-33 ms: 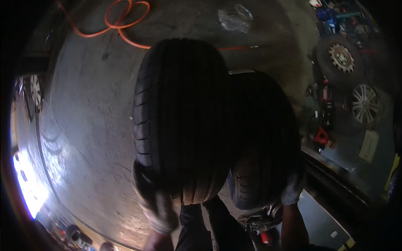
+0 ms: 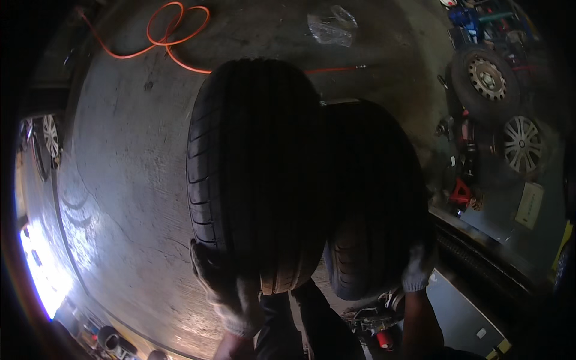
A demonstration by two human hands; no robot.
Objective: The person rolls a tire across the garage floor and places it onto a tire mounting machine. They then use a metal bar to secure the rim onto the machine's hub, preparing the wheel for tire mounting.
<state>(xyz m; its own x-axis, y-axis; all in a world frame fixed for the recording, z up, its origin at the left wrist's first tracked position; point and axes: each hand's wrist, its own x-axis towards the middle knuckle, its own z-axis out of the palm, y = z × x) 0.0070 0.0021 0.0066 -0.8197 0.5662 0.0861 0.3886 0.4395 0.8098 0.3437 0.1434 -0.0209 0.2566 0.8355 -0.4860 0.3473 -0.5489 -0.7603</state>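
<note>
Two dark tires stand side by side in front of me: the left tire [image 2: 204, 168], with its ribbed tread lit along one edge, and the right tire [image 2: 354, 264], mostly lost in shadow. My left hand [image 2: 231, 288], in a pale knitted glove, grips the near left edge of the left tire, its fingers along the tread. On the outer near side of the right tire rests my right hand [image 2: 417, 270], gloved too; its fingers fade into the dark. My legs show below, between the tires and me.
An orange hose [image 2: 165, 42] lies coiled beyond the tires, near a crumpled clear plastic sheet [image 2: 332, 27]. At the right are a wheel with a steel rim [image 2: 487, 78], a silver hubcap [image 2: 522, 144] and a red stand [image 2: 461, 192]. Metal parts with a red piece [image 2: 384, 340] lie near my right forearm.
My left hand has shifted slightly to the right and shows more sharply. The tires sit a little further left in the view, as does the surrounding floor.
</note>
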